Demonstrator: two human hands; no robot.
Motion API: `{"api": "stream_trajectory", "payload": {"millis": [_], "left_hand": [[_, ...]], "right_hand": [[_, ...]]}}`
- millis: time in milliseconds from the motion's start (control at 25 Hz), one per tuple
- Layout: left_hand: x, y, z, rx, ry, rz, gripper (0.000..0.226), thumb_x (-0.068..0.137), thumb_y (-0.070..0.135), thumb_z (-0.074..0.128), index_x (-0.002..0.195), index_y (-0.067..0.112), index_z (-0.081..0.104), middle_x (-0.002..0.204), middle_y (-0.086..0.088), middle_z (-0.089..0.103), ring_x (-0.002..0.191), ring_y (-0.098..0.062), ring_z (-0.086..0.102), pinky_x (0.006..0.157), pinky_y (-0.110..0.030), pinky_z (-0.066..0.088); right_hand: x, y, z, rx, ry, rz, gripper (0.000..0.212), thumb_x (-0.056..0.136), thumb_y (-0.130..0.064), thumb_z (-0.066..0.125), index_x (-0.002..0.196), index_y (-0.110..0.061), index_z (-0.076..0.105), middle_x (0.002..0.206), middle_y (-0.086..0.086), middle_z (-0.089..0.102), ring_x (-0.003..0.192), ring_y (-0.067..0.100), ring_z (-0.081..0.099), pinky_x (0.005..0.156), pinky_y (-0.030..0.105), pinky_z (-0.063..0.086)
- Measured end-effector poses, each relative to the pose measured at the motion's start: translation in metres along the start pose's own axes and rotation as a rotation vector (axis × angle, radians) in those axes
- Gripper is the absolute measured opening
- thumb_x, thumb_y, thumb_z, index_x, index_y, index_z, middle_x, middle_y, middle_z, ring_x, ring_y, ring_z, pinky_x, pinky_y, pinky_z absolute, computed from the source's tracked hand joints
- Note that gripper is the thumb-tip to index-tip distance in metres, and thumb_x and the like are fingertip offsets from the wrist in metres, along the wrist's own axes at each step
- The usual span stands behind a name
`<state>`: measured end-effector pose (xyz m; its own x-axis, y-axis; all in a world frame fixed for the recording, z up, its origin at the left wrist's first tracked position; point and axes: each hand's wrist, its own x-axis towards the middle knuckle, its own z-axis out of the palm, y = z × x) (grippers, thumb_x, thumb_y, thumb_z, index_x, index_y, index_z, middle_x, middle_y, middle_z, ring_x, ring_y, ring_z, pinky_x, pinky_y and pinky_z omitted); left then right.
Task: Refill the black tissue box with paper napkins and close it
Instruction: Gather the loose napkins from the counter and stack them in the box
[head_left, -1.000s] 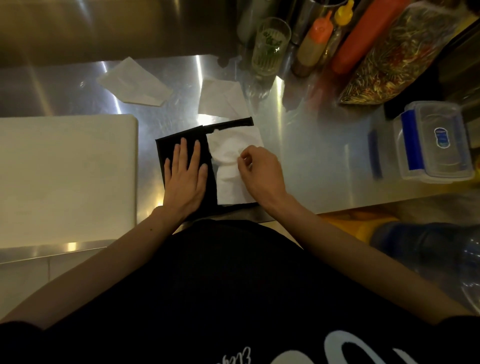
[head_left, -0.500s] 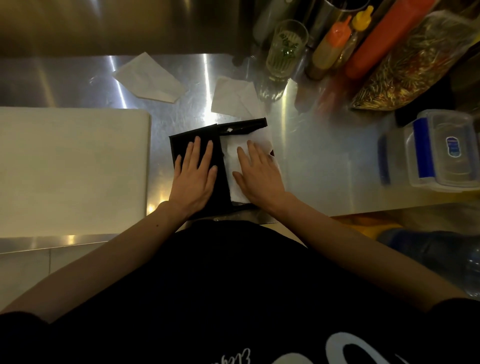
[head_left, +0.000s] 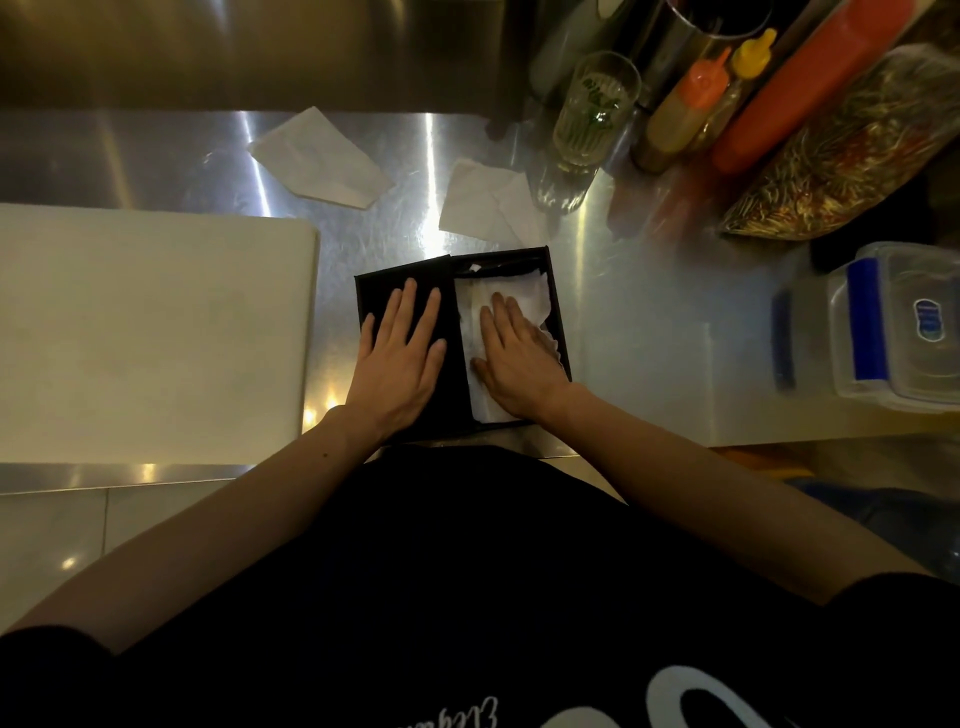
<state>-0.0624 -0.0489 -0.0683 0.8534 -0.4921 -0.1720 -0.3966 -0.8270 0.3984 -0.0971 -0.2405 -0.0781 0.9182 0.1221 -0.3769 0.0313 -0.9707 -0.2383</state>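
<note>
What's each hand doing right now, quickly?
Left hand: open, flat on the black tissue box lid.
Right hand: open, flat on the paper napkins inside, holding nothing.

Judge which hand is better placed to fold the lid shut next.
Left, probably. The left hand lies flat on the open black lid, while the right hand presses the napkins down.

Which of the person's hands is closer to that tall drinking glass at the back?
Right. The right hand lies on the napkins, below the glass; the left hand lies farther left.
</note>
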Motion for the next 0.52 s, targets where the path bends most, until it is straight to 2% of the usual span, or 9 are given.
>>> {"api": "stream_trajectory", "payload": {"millis": [120,320,520], "left_hand": [[-0.0003,0.0002,0.0018,-0.004,0.003,0.0,0.06,0.1,0.047,0.012,0.155,0.027,0.003,0.164,-0.005,0.0,0.151,-0.02,-0.002,0.118,-0.046,0.003],[0.0006,-0.0009,0.0018,-0.022,0.022,-0.015,0.06,0.1,0.048,0.017,0.155,0.029,0.004,0.164,-0.01,-0.003,0.149,-0.019,-0.008,0.118,-0.042,-0.002],[0.0025,-0.0025,-0.0006,-0.029,0.006,-0.015,0.061,0.099,0.05,0.019,0.155,0.032,0.002,0.164,-0.01,-0.005,0.149,-0.02,-0.01,0.119,-0.041,-0.002]], "right_hand": [[-0.0026,-0.0025,0.0,-0.02,0.062,-0.014,0.064,0.102,-0.039,0.029,0.15,0.0,0.013,0.159,0.023,0.009,0.148,0.034,0.007,0.118,0.042,0.012],[-0.0011,-0.0008,0.0023,0.087,-0.011,0.028,0.067,0.101,-0.036,0.035,0.151,0.001,0.008,0.16,0.022,-0.001,0.148,0.033,-0.003,0.119,0.045,0.008],[-0.0051,-0.0029,-0.0003,0.133,0.135,0.039,0.063,0.099,-0.029,0.04,0.15,-0.002,0.013,0.16,0.022,0.006,0.148,0.033,0.003,0.116,0.047,0.017]]}}
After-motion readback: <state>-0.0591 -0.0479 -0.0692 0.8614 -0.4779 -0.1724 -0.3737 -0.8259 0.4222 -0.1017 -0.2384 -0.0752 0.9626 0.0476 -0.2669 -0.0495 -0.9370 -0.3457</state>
